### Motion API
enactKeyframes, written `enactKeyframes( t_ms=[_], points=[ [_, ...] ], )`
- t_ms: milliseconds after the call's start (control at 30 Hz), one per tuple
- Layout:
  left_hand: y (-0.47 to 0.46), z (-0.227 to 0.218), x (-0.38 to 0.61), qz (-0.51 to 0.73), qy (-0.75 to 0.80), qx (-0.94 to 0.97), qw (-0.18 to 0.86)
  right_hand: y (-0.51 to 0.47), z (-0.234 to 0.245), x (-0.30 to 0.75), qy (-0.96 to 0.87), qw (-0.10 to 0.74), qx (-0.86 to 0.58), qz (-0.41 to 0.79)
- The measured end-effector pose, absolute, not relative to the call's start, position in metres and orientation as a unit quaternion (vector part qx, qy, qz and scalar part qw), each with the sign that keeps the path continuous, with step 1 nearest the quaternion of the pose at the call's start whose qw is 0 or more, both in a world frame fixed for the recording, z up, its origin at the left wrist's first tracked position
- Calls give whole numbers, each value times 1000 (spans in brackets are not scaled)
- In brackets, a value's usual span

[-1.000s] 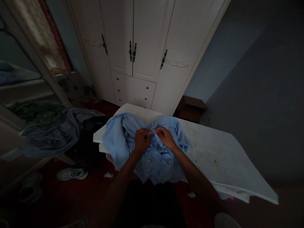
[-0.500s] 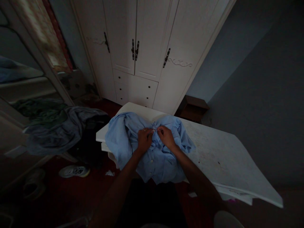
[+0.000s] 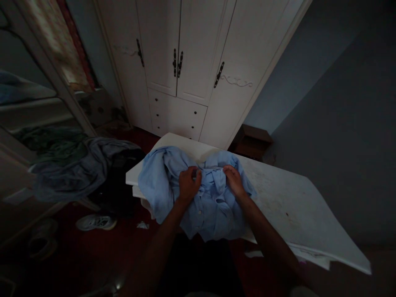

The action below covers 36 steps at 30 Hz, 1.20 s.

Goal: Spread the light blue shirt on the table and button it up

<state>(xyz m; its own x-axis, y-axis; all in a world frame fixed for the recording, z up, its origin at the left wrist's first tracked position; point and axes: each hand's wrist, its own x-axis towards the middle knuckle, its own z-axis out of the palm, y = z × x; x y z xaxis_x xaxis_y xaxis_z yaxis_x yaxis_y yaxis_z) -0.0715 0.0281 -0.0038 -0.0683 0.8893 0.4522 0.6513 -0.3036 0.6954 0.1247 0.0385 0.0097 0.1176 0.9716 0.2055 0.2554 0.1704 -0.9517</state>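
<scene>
Head view: 2 hands (image 3: 189, 184) (image 3: 234, 181) on 1 blue shirt (image 3: 210, 210); 4 wardrobe handles (image 3: 219, 74).

The left hand (image 3: 189, 185) and right hand (image 3: 235, 181) joined slender, bare forearms (image 3: 165, 229) that widened towards the elbows; between these, the clothing (image 3: 201, 264) on the lower body looked nearly black, its details lost in shadow

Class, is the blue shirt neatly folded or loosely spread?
Loosely spread: the blue shirt lies rumpled across the white tabletop, with creases and uneven edges.
</scene>
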Motion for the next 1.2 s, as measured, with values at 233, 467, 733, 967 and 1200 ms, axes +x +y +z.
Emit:
enactKeyframes(
  t_ms=[233,467,733,967,1200],
  points=[
    [29,-4,-64,307,584,750,40,-1,30,155,-720,333,-531,298],
    [29,-4,-63,314,612,724,55,-11,59,126,-814,175,-546,95],
    [29,-6,-71,296,565,769,48,41,59,83,-852,165,-491,80],
    [29,-4,-68,312,566,761,55,61,44,98,-791,287,-473,263],
    [32,-6,-68,276,536,796,53,54,26,106,-695,367,-522,333]
  ],
)
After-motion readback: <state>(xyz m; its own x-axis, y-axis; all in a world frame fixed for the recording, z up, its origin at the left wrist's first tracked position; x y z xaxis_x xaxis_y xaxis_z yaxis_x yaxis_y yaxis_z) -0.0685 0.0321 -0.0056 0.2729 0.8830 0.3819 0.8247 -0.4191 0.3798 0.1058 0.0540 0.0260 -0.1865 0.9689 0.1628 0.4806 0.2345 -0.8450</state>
